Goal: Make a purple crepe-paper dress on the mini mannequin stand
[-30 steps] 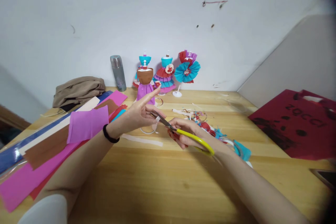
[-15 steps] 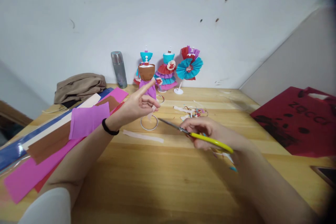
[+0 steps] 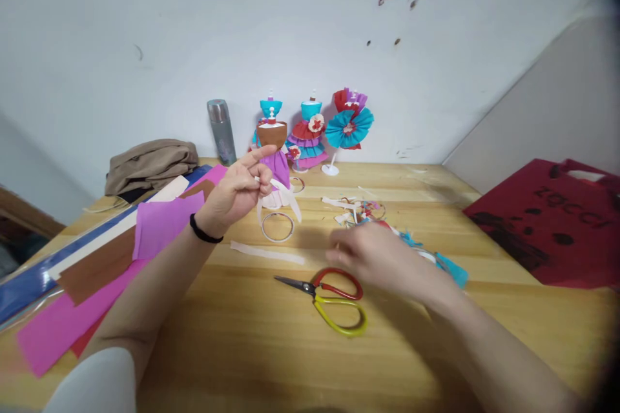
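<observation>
My left hand (image 3: 237, 188) pinches a thin white strip (image 3: 289, 197) between thumb and fingers, the index finger stretched out toward the small dress form with the brown top (image 3: 272, 135). The strip hangs in a curve over a round ring (image 3: 278, 227) on the table. Blurred by motion, my right hand (image 3: 361, 248) is over the table, its fingers bent; whether they hold anything is too smeared to tell. Just below it lie scissors with one red and one yellow handle (image 3: 316, 290), blades partly apart. Another pale strip (image 3: 267, 253) lies flat above the scissors.
Colored crepe paper sheets (image 3: 97, 264) cover the table's left side, near a brown cloth (image 3: 150, 164) and a grey flask (image 3: 221, 132). Paper-dressed stands (image 3: 310, 135) line the wall. Scraps (image 3: 371, 210) lie behind my right hand; a red bag (image 3: 547, 226) is at right.
The scissors have left my right hand and now lie on the table. My left hand has moved slightly left, its fingers drawn together, and the white strip now shows clearly in it.
</observation>
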{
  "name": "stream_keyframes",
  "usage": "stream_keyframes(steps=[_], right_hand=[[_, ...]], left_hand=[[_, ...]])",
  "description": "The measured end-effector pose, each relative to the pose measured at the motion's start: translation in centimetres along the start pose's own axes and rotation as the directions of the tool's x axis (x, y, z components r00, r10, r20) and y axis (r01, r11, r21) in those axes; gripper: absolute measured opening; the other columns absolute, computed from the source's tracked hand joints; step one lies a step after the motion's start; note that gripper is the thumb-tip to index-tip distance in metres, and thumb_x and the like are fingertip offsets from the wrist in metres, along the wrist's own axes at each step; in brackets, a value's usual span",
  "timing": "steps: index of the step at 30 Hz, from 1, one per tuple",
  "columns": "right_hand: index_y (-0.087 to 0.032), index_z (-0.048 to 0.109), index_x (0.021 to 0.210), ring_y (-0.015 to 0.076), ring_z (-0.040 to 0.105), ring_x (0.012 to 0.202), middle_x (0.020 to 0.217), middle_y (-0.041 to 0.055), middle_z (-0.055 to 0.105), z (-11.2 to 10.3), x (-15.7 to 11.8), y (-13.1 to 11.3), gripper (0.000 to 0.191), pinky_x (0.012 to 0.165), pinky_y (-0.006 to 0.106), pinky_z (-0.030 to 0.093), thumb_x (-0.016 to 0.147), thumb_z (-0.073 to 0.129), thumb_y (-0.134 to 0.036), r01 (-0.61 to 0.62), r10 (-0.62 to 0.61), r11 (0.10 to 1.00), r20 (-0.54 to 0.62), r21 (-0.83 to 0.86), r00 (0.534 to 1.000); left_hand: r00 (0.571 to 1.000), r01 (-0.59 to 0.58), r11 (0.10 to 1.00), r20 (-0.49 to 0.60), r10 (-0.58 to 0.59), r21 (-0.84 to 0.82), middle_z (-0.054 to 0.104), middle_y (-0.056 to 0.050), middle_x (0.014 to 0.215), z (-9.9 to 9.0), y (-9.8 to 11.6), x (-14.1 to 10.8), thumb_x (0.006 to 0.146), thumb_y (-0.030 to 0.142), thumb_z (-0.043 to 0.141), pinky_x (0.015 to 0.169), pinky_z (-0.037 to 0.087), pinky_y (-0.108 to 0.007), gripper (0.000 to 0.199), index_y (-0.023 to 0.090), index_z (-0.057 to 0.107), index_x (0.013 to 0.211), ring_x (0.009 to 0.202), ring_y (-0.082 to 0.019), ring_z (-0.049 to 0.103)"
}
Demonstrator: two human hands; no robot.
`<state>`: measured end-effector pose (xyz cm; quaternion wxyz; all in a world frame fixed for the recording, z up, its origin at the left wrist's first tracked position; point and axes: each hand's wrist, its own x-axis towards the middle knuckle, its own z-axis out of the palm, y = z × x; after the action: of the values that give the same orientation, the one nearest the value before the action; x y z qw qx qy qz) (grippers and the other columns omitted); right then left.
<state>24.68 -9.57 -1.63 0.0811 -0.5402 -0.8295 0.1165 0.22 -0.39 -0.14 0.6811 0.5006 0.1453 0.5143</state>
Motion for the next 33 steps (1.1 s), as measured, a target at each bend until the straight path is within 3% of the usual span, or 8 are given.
stream_keyframes(steps=[2, 4, 7, 13, 18, 24, 29, 33], right_hand=[[-0.019, 0.067, 0.094, 0.0234, 0.068, 0.083, 0.090, 0.0104, 0.073, -0.3, 1.4, -0.1, 0.027, 0.076, 0.035, 0.050, 0.093, 0.053, -0.042, 0.034, 0.064, 0.943, -0.280, 0.332, 0.958], [-0.022, 0.058, 0.118, 0.0254, 0.066, 0.108, 0.120, 0.0119, 0.068, 0.2, 3.3, -0.5, 0.043, 0.090, 0.039, 0.052, 0.085, 0.063, -0.049, 0.243, 0.017, 0.727, -0.370, 0.643, 0.929], [-0.024, 0.051, 0.121, 0.0219, 0.068, 0.100, 0.109, 0.0071, 0.069, 1.9, 5.9, -1.2, 0.058, 0.087, 0.038, 0.054, 0.072, 0.077, -0.042, 0.244, -0.065, 0.433, -0.240, 0.868, 0.968], [-0.019, 0.057, 0.080, 0.0114, 0.062, 0.055, 0.063, -0.0017, 0.065, 2.8, 6.5, -0.1, 0.044, 0.058, 0.026, 0.051, 0.066, 0.082, -0.052, 0.021, 0.027, 0.203, -0.027, 0.979, 0.999], [-0.018, 0.061, 0.073, 0.0083, 0.055, 0.047, 0.057, -0.0026, 0.062, 1.2, 5.9, 1.3, 0.043, 0.050, 0.023, 0.045, 0.063, 0.083, -0.053, 0.009, 0.052, 0.270, -0.024, 0.963, 0.998], [-0.018, 0.060, 0.072, 0.0083, 0.047, 0.047, 0.056, -0.0031, 0.056, -2.5, 4.4, 3.9, 0.031, 0.048, 0.023, 0.035, 0.073, 0.077, -0.044, 0.072, 0.095, 0.540, -0.145, 0.838, 0.985], [-0.017, 0.059, 0.069, 0.0094, 0.042, 0.053, 0.058, -0.0029, 0.051, -3.0, 3.3, 3.5, 0.020, 0.051, 0.024, 0.029, 0.081, 0.064, -0.032, 0.161, -0.106, 0.788, -0.127, 0.594, 0.986], [-0.016, 0.055, 0.063, 0.0082, 0.037, 0.056, 0.056, -0.0051, 0.042, -1.5, 4.0, 1.6, 0.020, 0.057, 0.025, 0.026, 0.082, 0.057, -0.020, 0.309, -0.256, 0.833, -0.175, 0.459, 0.951]], left_hand=[[1.000, 0.003, 1.000, 0.012, -0.003, -0.005, 0.061, 0.003, 0.062, 0.1, -0.2, -0.1, 0.057, 0.002, 0.066, 0.054, 0.039, -0.021, 0.060, 0.013, 0.066, 0.116, 0.054, -0.008, 0.052], [1.000, -0.006, 1.000, 0.020, 0.006, -0.002, 0.062, 0.003, 0.063, 0.3, -0.4, -0.2, 0.058, 0.003, 0.066, 0.054, 0.040, -0.021, 0.057, 0.013, 0.067, 0.114, 0.054, -0.009, 0.053], [0.999, -0.026, 0.999, 0.043, 0.025, 0.030, 0.065, 0.001, 0.065, 0.5, -0.5, -0.4, 0.061, 0.004, 0.066, 0.057, 0.043, -0.023, 0.053, 0.014, 0.069, 0.113, 0.057, -0.010, 0.056], [0.994, -0.018, 0.981, 0.113, -0.004, 0.193, 0.072, -0.004, 0.071, -0.2, 0.4, -0.5, 0.067, 0.007, 0.069, 0.060, 0.048, -0.023, 0.037, 0.013, 0.075, 0.103, 0.060, -0.012, 0.062], [0.983, 0.004, 0.957, 0.172, -0.056, 0.289, 0.075, -0.007, 0.074, -1.0, 0.9, -0.6, 0.074, 0.014, 0.074, 0.059, 0.049, -0.024, 0.026, 0.014, 0.078, 0.100, 0.064, -0.015, 0.067], [0.985, 0.015, 0.903, 0.150, -0.087, 0.429, 0.078, -0.011, 0.099, -1.0, 1.0, -0.6, 0.080, 0.027, 0.075, 0.061, 0.053, -0.028, 0.033, 0.017, 0.074, 0.111, 0.071, -0.018, 0.071], [0.998, 0.011, 0.712, 0.031, -0.046, 0.702, 0.076, -0.011, 0.111, 1.3, -1.1, -0.5, 0.079, 0.032, 0.076, 0.084, 0.053, -0.030, 0.038, 0.017, 0.073, 0.113, 0.101, -0.022, 0.069], [0.985, 0.120, 0.650, -0.009, -0.172, 0.750, 0.077, -0.007, 0.083, 3.3, -3.4, -0.9, 0.071, 0.032, 0.080, 0.072, 0.052, -0.028, 0.024, 0.015, 0.076, 0.087, 0.077, -0.017, 0.068]])
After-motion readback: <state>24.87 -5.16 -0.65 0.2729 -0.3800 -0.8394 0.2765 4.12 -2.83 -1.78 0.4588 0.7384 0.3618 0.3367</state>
